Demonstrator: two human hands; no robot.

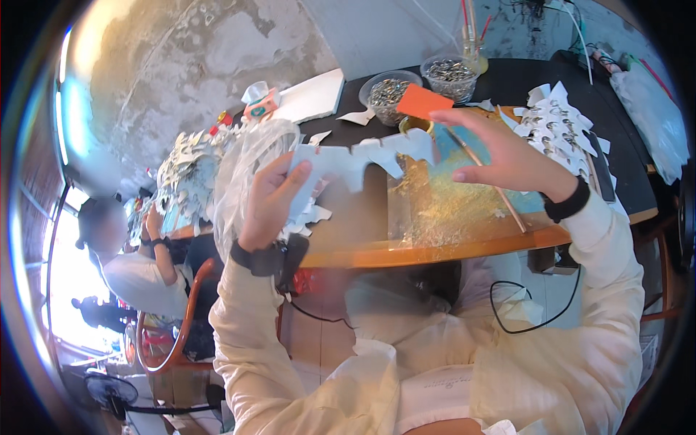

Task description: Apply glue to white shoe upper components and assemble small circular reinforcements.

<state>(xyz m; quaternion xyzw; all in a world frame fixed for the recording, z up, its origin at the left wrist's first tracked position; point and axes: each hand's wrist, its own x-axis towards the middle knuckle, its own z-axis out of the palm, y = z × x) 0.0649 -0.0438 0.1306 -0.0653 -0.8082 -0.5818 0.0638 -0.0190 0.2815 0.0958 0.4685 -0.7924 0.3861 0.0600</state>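
A white flat cut-out strip with a notched, scalloped edge (355,161) is held up over the table. My left hand (274,190) grips its left end between thumb and fingers. Beyond its right end, my right hand (511,151) is open, thumb and fingers spread apart with nothing between them. An orange card (424,103) appears just past the right fingertips; whether they touch it I cannot tell. Below that hand a thin wooden stick (511,209) lies across a blue and yellow stained work surface (449,210).
Two clear tubs of small metal pieces (391,94) (451,76) stand at the back. White cut-outs pile up at the right (558,127) and left (190,156), beside a clear plastic bag (250,167). A tissue box (259,101) sits further back. Another person (145,272) sits at far left.
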